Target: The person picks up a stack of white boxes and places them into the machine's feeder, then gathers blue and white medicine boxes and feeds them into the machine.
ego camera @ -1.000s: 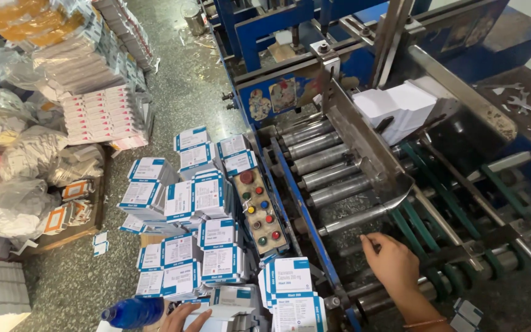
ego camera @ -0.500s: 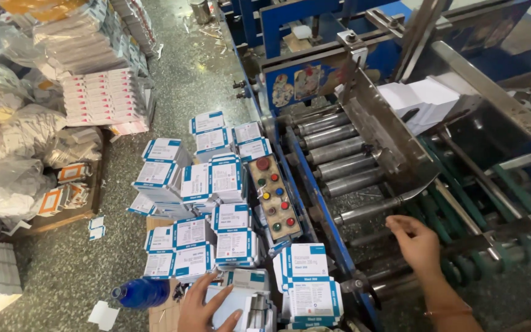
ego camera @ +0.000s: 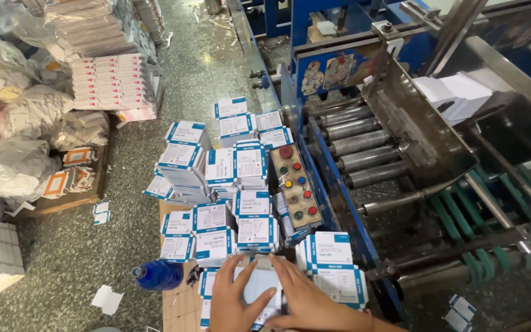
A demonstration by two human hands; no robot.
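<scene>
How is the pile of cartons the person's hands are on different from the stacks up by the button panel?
The pile under the left hand and right hand shows a plain pale top; the stacks beside the button panel, such as this one, show printed faces with blue corners. The held pile is partly covered by both hands; those stacks stand untouched. Both seem to be flat-folded white cartons, bundled near the machine.

Only the person's two hands and a short stretch of wrist show at the bottom edge of the head view. The left hand (ego camera: 236, 301) is bare: no glove, ring or sleeve. The right hand (ego camera: 312, 302) is also bare and ungloved, and its wrist carries a thin band near the frame's edge. The fingers (ego camera: 259, 302) have short, unpainted nails.
</scene>
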